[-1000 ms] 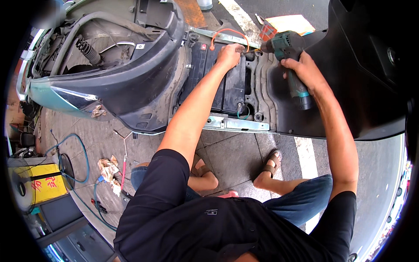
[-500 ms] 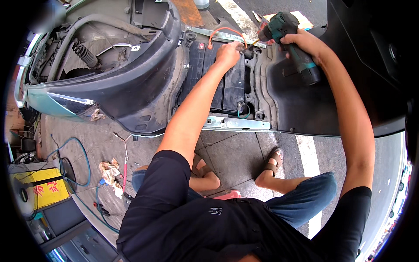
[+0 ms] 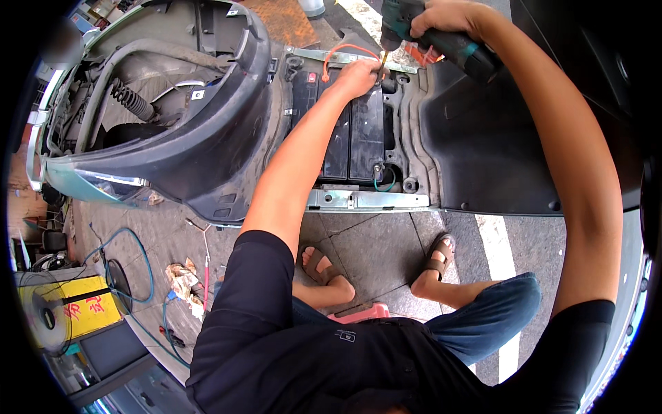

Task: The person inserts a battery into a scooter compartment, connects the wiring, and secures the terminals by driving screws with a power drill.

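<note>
My right hand (image 3: 452, 15) is wrapped round the grip of a dark green and black cordless drill (image 3: 463, 52) at the top of the view. Its thin bit (image 3: 383, 61) points down at the end of a black battery (image 3: 367, 134). There my left hand (image 3: 355, 78) is closed, with its fingertips next to the bit; what they pinch is hidden. An orange cable (image 3: 348, 46) arches beside the left hand. At the battery's near end a green wire (image 3: 385, 188) joins a terminal. Several such batteries lie side by side in the scooter's floor bay.
The scooter's open rear body (image 3: 186, 155) with a coil spring (image 3: 132, 101) is at left, a black panel (image 3: 483, 145) at right. A metal rail (image 3: 372, 200) runs along the near side. On the ground are a blue hose (image 3: 148, 265), a crumpled rag (image 3: 183, 279) and a pink stool (image 3: 362, 312).
The drill has moved left and tipped so its bit points downward, near my left fingertips. My left hand stays at the battery's far end. The whole view has shifted slightly.
</note>
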`<state>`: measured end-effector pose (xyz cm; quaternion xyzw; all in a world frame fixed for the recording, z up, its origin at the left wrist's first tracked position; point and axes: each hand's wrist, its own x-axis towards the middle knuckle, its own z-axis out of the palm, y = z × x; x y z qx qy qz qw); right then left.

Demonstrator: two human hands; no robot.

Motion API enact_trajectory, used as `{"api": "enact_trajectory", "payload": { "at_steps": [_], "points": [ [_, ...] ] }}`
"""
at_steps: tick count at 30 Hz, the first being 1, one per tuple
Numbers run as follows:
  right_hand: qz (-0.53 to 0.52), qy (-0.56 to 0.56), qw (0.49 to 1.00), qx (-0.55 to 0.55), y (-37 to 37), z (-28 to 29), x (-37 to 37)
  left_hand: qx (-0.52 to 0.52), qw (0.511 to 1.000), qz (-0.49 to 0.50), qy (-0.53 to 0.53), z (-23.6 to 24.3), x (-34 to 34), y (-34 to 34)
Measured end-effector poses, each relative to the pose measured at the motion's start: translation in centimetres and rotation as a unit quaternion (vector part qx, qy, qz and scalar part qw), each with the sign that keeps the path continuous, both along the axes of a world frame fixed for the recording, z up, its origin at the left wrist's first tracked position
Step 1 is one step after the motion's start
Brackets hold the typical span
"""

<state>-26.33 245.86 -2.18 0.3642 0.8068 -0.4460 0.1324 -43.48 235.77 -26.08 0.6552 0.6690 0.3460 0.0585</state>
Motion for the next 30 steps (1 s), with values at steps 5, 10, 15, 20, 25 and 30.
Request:
{"api": "enact_trajectory", "payload": {
  "at_steps": [5, 10, 15, 20, 25, 30],
  "points": [
    [-0.045, -0.003, 0.999, 0.008, -1.2, 0.4, 0.8, -0.101, 0.985, -0.075, 0.115, 1.4, -0.1, 1.2],
    [0.045, -0.030, 0.982, 0.183, -2.2, 1.3, 0.5, -0.168, 0.970, -0.063, 0.166, 1.6, -0.3, 1.4],
    [0.044, -0.006, 0.987, 0.152, -0.9, 0.2, 0.6, -0.042, 0.953, -0.013, 0.300, 0.3, -1.1, 0.7],
    [0.009, -0.027, 0.990, 0.140, -2.1, 1.5, 1.6, -0.041, 0.962, 0.008, 0.269, -0.1, -0.7, -0.2],
    [0.013, -0.053, 0.980, 0.194, -2.7, 2.0, 1.8, -0.012, 0.965, 0.033, 0.261, -0.6, -0.3, -0.6],
    [0.024, -0.067, 0.965, 0.253, -3.0, 1.8, 1.6, 0.014, 0.971, 0.036, 0.237, -1.0, 0.0, -1.0]
  ]
}}
